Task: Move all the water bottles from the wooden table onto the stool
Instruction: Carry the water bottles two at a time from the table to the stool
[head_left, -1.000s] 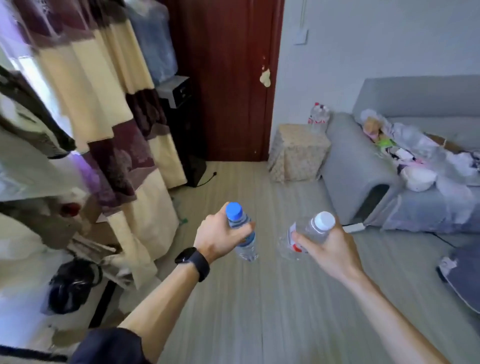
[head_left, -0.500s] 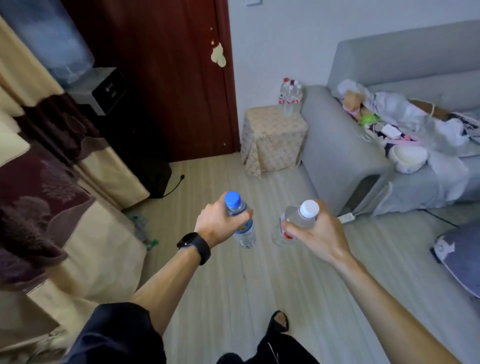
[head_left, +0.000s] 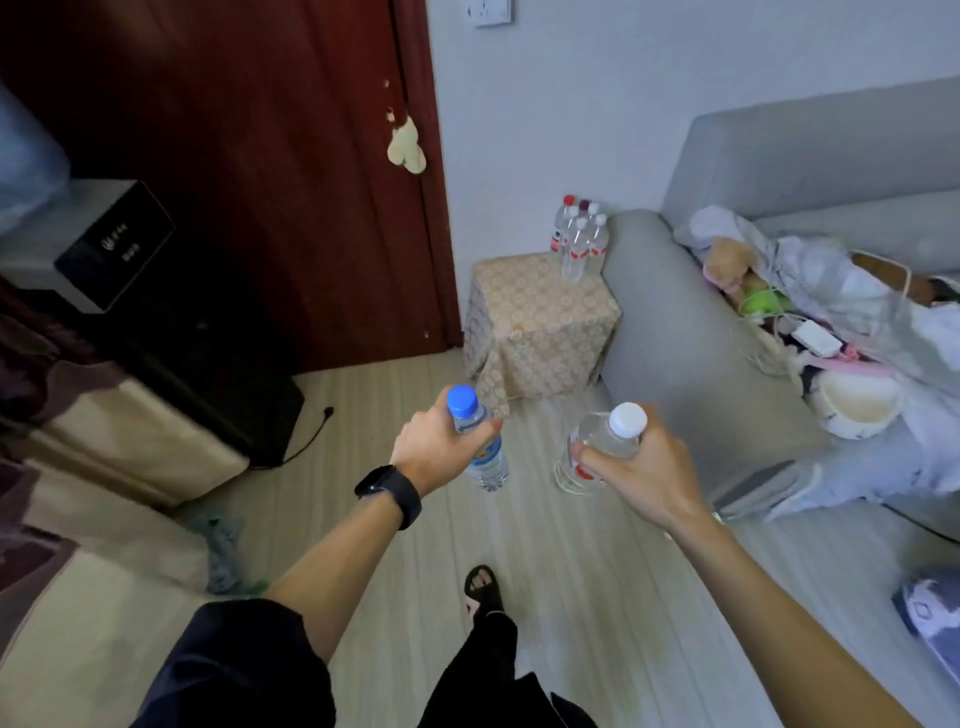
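Up close, the fingers of the left hand (head_left: 436, 452) were curled tight around the neck of a blue-capped water bottle (head_left: 480, 441), just under its cap, so that the body hung down and slightly tilted. The right hand (head_left: 641, 467) was closed the same way around the shoulder of a white-capped water bottle (head_left: 597, 449) with a red label, its base pointing forward and down. Both bottles were carried at about the same height over the pale plank floor (head_left: 571, 571), apparently a one-handed grip near the top so two could travel at once. A black watch (head_left: 388, 493) sat on the left wrist. Ahead stood the stool (head_left: 540, 322), draped in a patterned beige cloth, against the arm of a grey sofa (head_left: 691, 353). A cluster of bottles (head_left: 579, 236) already stood at its back right corner, leaving the front free. The wooden table was not in view.
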